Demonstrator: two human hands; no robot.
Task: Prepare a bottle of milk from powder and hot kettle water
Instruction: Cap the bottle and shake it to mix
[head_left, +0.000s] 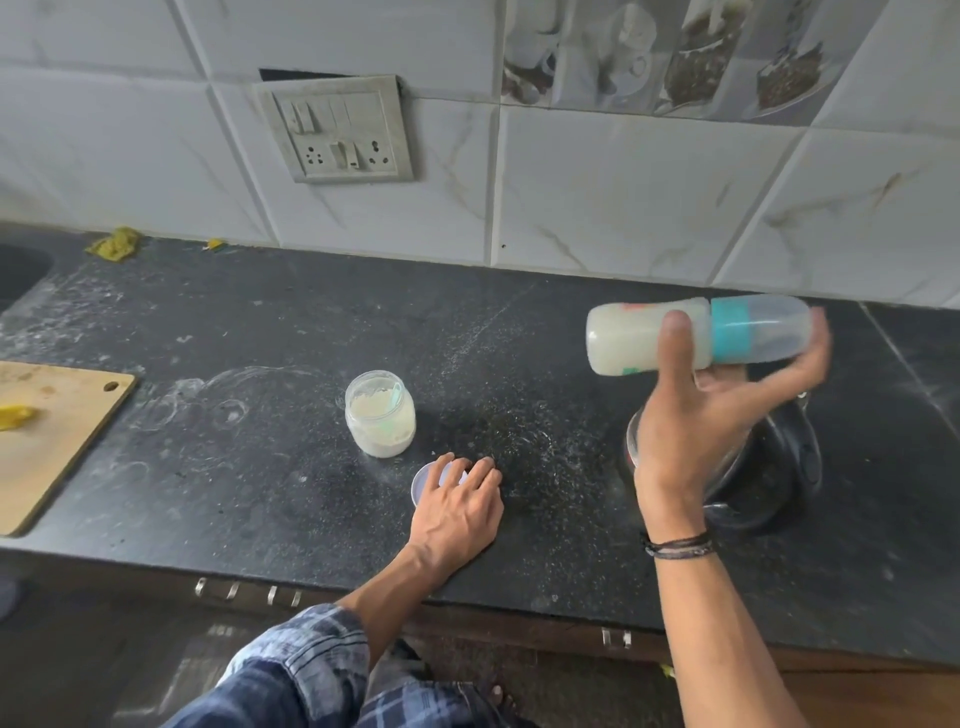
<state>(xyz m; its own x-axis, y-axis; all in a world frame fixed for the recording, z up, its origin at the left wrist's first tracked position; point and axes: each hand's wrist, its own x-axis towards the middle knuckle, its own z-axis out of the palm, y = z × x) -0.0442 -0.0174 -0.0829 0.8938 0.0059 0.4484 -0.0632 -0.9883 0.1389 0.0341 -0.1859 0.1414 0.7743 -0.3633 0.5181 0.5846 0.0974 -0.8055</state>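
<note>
My right hand (711, 410) grips a baby bottle (623, 338) held sideways in the air, thumb across its front. The bottle is full of white milk and has a teal ring and a clear cap pointing right. Below it on the black counter (260, 483) stands a kettle (769, 467), partly hidden by my wrist. An open clear jar of milk powder (380, 413) with a scoop inside stands mid-counter. My left hand (460, 506) rests flat on the counter with its fingers over the jar's pale lid (422, 480).
A wooden cutting board (57, 431) with a yellow scrap lies at the left. A sink edge (21, 270) shows at far left. Yellow scraps (115, 243) lie by the tiled wall, which carries a switch and socket plate (337, 130). Powder dusts the counter.
</note>
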